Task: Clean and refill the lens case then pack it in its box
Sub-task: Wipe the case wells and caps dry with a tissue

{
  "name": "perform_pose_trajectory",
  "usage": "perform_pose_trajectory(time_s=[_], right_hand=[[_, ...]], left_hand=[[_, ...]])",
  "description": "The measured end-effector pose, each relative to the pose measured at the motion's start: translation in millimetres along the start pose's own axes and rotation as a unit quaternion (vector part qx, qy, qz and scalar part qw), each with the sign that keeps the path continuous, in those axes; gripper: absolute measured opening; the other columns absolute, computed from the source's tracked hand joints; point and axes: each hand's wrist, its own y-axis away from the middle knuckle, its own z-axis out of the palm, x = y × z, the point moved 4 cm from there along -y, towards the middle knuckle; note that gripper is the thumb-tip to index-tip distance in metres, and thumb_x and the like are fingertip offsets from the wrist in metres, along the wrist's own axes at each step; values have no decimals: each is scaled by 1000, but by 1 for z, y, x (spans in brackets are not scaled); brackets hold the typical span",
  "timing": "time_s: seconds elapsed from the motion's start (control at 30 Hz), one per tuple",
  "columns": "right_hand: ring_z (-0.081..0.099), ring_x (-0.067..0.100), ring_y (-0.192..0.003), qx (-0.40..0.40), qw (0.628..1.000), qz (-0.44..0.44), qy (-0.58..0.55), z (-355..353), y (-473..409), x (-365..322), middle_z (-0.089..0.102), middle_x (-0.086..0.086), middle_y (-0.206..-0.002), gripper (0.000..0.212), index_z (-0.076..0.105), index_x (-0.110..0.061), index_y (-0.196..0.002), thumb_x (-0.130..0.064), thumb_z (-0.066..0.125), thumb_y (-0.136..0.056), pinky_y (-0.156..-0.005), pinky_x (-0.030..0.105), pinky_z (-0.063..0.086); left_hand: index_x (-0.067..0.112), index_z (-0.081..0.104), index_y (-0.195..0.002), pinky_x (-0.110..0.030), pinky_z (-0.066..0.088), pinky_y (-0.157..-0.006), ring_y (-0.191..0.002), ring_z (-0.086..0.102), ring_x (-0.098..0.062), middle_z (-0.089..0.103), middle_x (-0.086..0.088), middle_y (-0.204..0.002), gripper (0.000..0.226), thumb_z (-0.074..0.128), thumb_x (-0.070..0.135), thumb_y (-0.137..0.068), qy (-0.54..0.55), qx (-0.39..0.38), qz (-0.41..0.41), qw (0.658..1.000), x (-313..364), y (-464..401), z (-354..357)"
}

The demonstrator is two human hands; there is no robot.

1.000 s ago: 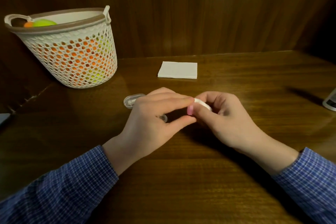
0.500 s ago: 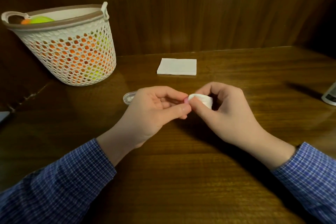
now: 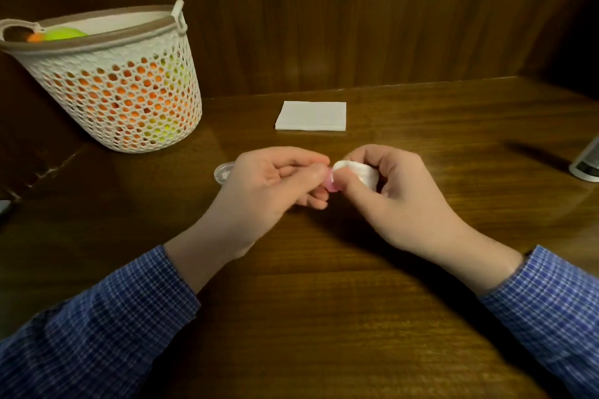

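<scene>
From my head view, I judge myself to be in the cleaning stage: my left hand (image 3: 275, 185) pinches a small pink piece (image 3: 331, 183), probably part of the lens case, in a closed grip, while my right hand (image 3: 393, 194) is closed around a white wad (image 3: 358, 172), seemingly tissue, pressed against it. A clear plastic part (image 3: 223, 173), maybe a lid or the case body, lies on the tabletop (image 3: 324, 317) just behind my left hand. A folded white tissue (image 3: 310, 116) waits farther back. No solution bottle or box shows, so refilling and packing remain. Both hands hover low over the tabletop, knuckles up, thumbs meeting in the middle, forearms angled inward in checked sleeves.
</scene>
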Motion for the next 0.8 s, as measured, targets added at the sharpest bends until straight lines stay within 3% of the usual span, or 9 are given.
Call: perform_pose_trajectory(time_s=[0.1, 0.2, 0.33, 0.47, 0.53, 0.7, 0.8], right_hand=[[63, 6, -76, 3, 998, -46, 42, 1, 2, -2, 70, -10, -81, 11, 73, -20, -90, -28, 67, -95, -62, 13, 47], [67, 9, -80, 35, 999, -18, 26, 1, 1, -2, 71, -11, -78, 9, 73, -24, -88, -32, 71, -92, -64, 16, 53], [67, 11, -67, 41, 994, 98, -33, 4, -3, 5, 74, -6, -74, 16, 76, -24, -80, -36, 75, -90, -54, 21, 54], [52, 9, -56, -25, 953, 209, -219, 14, -1, 12, 62, 4, -62, 30, 75, -4, -75, -24, 70, -97, -52, 21, 44], [50, 10, -56, -33, 939, 219, -265, 14, -2, 12, 60, 4, -62, 29, 74, -6, -73, -21, 70, -97, -52, 20, 43], [53, 14, -60, -6, 963, 157, -221, 7, -3, 13, 64, 9, -68, 20, 77, -11, -76, -26, 78, -90, -54, 21, 45], [52, 10, -58, -49, 928, 190, -318, 8, -6, 12, 66, 5, -69, 13, 77, -16, -73, -23, 82, -83, -51, 20, 44]], left_hand=[[10, 80, -109, -27, 61, -77, -89, 76, -20, 79, -12, -98, 31, 70, 22, -81, 127, -64, -98, 985, -10, -3, -1], [10, 79, -108, -26, 62, -77, -92, 78, -22, 80, -13, -101, 30, 73, 13, -79, 172, -68, -95, 978, -11, -3, 1], [14, 78, -105, -24, 62, -79, -94, 78, -18, 81, -3, -97, 29, 82, 11, -77, -1, 26, 51, 998, -2, -1, -2], [14, 73, -117, -28, 64, -82, -101, 75, -18, 74, -2, -107, 41, 83, 1, -80, -132, 62, 161, 976, 6, 5, 4], [13, 71, -122, -28, 64, -83, -103, 74, -16, 72, -3, -111, 43, 82, 0, -82, -149, 61, 170, 972, 7, 5, 6], [11, 74, -125, -29, 63, -86, -104, 74, -14, 75, 0, -115, 39, 79, 5, -87, -157, 44, 138, 977, 4, 3, 7], [6, 74, -122, -31, 63, -87, -105, 75, -16, 75, -3, -114, 38, 80, 2, -85, -135, 53, 143, 979, 6, 3, 4]])
